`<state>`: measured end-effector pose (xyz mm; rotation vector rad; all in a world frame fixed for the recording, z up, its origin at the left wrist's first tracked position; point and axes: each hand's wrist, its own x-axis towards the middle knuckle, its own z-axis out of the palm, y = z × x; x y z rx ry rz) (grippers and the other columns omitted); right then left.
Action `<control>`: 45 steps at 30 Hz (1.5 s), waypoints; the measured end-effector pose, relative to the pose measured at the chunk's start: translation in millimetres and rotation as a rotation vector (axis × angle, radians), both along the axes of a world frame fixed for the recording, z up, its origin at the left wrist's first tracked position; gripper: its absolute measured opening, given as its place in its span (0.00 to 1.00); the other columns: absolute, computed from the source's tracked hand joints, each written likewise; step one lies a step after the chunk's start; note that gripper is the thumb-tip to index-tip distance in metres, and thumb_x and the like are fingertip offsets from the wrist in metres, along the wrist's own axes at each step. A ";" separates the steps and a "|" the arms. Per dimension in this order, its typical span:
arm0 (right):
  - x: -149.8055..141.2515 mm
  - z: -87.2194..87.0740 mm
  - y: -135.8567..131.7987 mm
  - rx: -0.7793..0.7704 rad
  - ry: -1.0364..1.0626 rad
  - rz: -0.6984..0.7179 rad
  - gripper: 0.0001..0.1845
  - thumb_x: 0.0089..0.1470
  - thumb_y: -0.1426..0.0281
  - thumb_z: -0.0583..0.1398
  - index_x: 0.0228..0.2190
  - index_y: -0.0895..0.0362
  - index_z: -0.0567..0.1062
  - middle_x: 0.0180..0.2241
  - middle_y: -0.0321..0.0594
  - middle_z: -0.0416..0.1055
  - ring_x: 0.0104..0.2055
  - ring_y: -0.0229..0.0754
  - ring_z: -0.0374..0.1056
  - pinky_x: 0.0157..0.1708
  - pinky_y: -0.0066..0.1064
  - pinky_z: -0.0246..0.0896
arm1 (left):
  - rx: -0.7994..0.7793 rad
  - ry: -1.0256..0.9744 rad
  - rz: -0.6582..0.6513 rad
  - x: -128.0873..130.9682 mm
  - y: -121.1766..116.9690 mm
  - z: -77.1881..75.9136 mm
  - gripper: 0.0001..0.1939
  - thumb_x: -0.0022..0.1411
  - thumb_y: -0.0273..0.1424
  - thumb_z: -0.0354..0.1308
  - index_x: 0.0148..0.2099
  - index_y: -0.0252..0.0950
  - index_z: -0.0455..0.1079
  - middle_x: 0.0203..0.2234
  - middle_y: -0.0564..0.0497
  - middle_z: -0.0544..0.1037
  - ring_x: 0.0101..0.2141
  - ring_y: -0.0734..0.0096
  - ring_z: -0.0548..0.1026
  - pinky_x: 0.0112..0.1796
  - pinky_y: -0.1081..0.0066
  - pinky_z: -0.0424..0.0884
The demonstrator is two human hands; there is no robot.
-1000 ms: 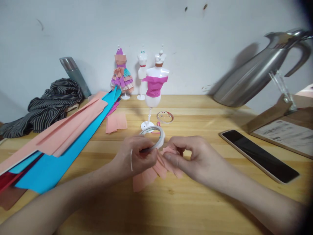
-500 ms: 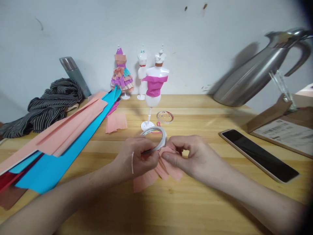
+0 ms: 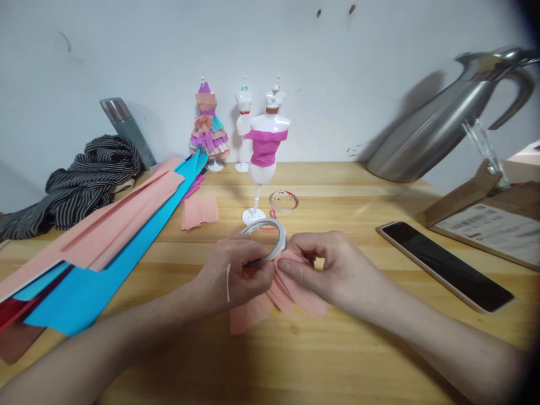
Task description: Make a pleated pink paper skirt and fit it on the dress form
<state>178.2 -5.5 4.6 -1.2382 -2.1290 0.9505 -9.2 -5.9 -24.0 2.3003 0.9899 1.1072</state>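
My left hand (image 3: 242, 270) is closed around a roll of tape (image 3: 276, 239) and also pinches the gathered salmon-pink crepe paper (image 3: 252, 315). Against the roll, my right hand (image 3: 324, 264) has the same paper between thumb and curled index finger. Pleats of the paper hang below both hands, just above the table. A thin pale strip (image 3: 228, 282) sticks to the back of my left hand. Right behind the roll stands a white mannequin (image 3: 270, 121) wearing a magenta paper wrap (image 3: 265, 149). The fingertips partly hide where the tape meets the paper.
Colored paper sheets (image 3: 126, 225) and a striped cloth (image 3: 95, 174) lie left. A salmon paper piece (image 3: 199, 211) is near a small ring-shaped dish (image 3: 284, 201). Behind stands a mannequin in a ruffled dress (image 3: 208, 129). At right are a phone (image 3: 447, 265), cardboard box (image 3: 493, 225) and steel jug (image 3: 426, 124).
The pleats under my right hand have spread slightly to the right and fan out more. Both hands keep nearly the same place and grip. The view has shifted a little.
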 end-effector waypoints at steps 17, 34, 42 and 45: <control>-0.3 1.5 0.1 0.023 -0.049 -0.038 0.17 0.51 0.64 0.55 0.16 0.55 0.58 0.16 0.30 0.52 0.19 0.33 0.51 0.20 0.27 0.44 | -0.173 -0.004 -0.165 -6.0 -0.4 7.7 0.15 0.65 0.32 0.51 0.28 0.32 0.68 0.21 0.52 0.68 0.24 0.76 0.64 0.25 0.74 0.56; 0.4 -5.5 6.5 -0.141 0.056 0.013 0.22 0.52 0.58 0.57 0.16 0.55 0.55 0.18 0.30 0.48 0.22 0.32 0.46 0.20 0.26 0.40 | -0.618 -0.109 -0.056 -2.3 0.5 2.3 0.12 0.57 0.30 0.53 0.22 0.33 0.62 0.19 0.56 0.55 0.24 0.78 0.53 0.23 0.74 0.48; 2.9 6.5 10.0 -0.320 0.118 0.089 0.20 0.51 0.53 0.59 0.22 0.56 0.64 0.20 0.31 0.53 0.22 0.33 0.50 0.20 0.27 0.43 | -0.711 -0.273 0.104 -3.2 7.3 7.7 0.15 0.53 0.36 0.54 0.19 0.34 0.57 0.17 0.57 0.53 0.22 0.80 0.51 0.22 0.74 0.45; 3.1 6.3 12.7 -0.389 0.151 0.091 0.17 0.48 0.56 0.61 0.26 0.57 0.67 0.23 0.32 0.59 0.24 0.34 0.54 0.22 0.27 0.46 | -0.691 -0.333 0.185 -4.8 11.7 8.9 0.15 0.51 0.36 0.53 0.19 0.34 0.56 0.17 0.57 0.52 0.22 0.80 0.51 0.22 0.74 0.45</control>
